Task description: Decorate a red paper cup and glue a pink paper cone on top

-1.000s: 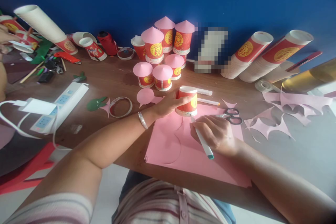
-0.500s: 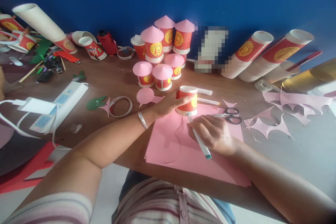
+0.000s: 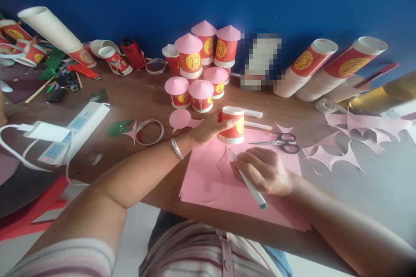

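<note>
An upside-down red paper cup (image 3: 231, 127) with a gold emblem and a white lower band stands at the top edge of a pink paper stack (image 3: 208, 181). My left hand (image 3: 211, 129) grips it from the left side, thumb across its front. Teal strokes show on the white band. In my right hand (image 3: 261, 169) is a white marker (image 3: 253, 188) with a teal end, its tip just below and apart from the cup. A curved line is visible on the top pink sheet. Scissors (image 3: 286, 143) lie right of the cup.
Several cups with pink cone tops (image 3: 201, 90) stand behind. Stacked cups (image 3: 346, 67) lean at the back right, above pink offcuts (image 3: 341, 153). At left are a power strip (image 3: 76, 132), a paper ring (image 3: 149, 132) and piled tools (image 3: 63, 86).
My right hand has drawn the marker slightly down, so its tip has come away from the cup's white band. My left hand and the cup have stayed in place.
</note>
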The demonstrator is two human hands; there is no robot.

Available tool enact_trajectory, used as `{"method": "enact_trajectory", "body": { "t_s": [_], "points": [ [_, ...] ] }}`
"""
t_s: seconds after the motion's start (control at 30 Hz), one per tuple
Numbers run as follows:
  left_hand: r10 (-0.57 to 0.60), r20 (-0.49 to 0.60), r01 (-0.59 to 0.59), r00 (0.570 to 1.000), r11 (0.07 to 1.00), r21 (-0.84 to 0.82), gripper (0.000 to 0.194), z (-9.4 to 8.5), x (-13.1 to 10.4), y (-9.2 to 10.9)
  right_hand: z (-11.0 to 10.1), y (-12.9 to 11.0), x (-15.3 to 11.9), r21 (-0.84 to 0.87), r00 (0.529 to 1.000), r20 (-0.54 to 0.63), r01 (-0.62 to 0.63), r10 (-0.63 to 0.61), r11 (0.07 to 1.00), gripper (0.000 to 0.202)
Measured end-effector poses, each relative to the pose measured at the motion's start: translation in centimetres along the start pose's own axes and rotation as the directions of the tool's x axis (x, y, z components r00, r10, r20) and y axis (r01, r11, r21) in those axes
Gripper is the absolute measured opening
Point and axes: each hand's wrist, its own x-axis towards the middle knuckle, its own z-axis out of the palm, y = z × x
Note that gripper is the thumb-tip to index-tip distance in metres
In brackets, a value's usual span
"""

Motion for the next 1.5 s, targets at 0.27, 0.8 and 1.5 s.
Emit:
{"method": "enact_trajectory", "body": {
  "t_s": [0.27,0.8,1.5],
  "points": [
    [-0.021,0.049,0.026,0.999,0.993,-0.114,0.035,-0.3,-0.1,0.3,-0.2,0.3,-0.1,-0.021,1.000,-0.002,-0.008,0.008,1.000,0.020],
    [0.008,0.111,0.003,0.994,0.995,-0.099,0.028,-0.4,-0.3,1.0,0.0,0.8,-0.2,-0.035,0.997,-0.045,-0.067,0.066,0.997,0.024],
    [0.011,0.044,-0.008,0.999,0.998,-0.067,0.038,-0.1,-0.1,1.2,0.0,0.9,-0.1,-0.048,0.997,-0.026,-0.073,0.072,0.996,0.023]
  ]
}}
